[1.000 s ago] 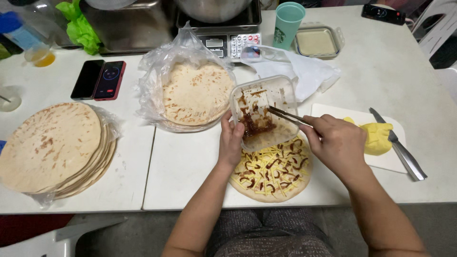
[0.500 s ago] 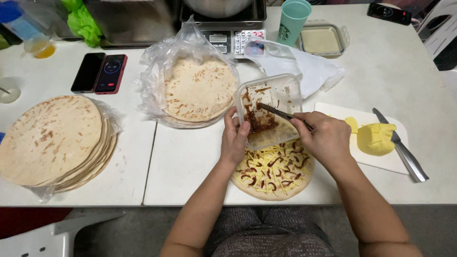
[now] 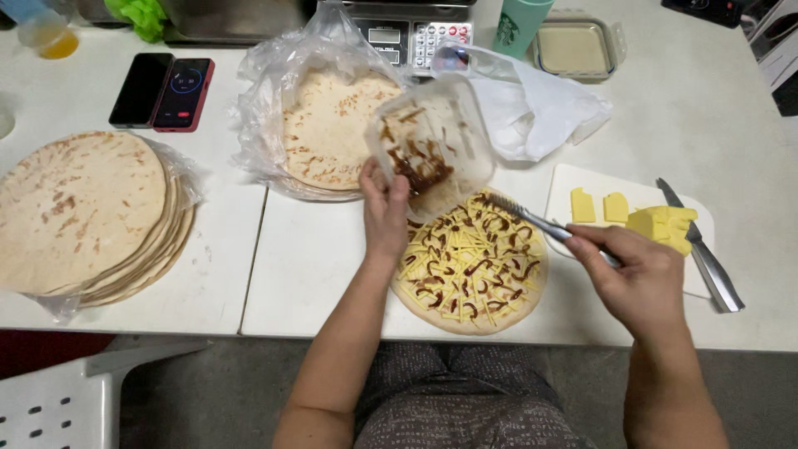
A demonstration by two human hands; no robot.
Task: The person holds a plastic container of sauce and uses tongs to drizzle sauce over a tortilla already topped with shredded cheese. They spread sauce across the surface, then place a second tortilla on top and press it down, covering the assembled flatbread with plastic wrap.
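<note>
My left hand [image 3: 384, 209] grips the near edge of a clear plastic container [image 3: 432, 141], tilted up on its side, with brown strips of food stuck inside. Below it lies a round flatbread [image 3: 472, 266] covered with yellow cheese shreds and brown strips. My right hand [image 3: 636, 278] holds a metal fork [image 3: 532, 220] whose tines rest over the flatbread's upper edge, just under the container's rim.
A stack of plain flatbreads [image 3: 83, 216] lies at left, another flatbread on plastic wrap [image 3: 332, 125] behind. A white cutting board [image 3: 573, 179] at right carries yellow cheese blocks [image 3: 661, 224] and a knife [image 3: 698, 249]. Two phones [image 3: 162, 90], a scale [image 3: 407, 33], a green cup [image 3: 519, 25] and a tray [image 3: 575, 48] stand at the back.
My right hand has drawn the fork out of the container and back to the right. The left hand has tipped the container up higher. More of the topped flatbread shows.
</note>
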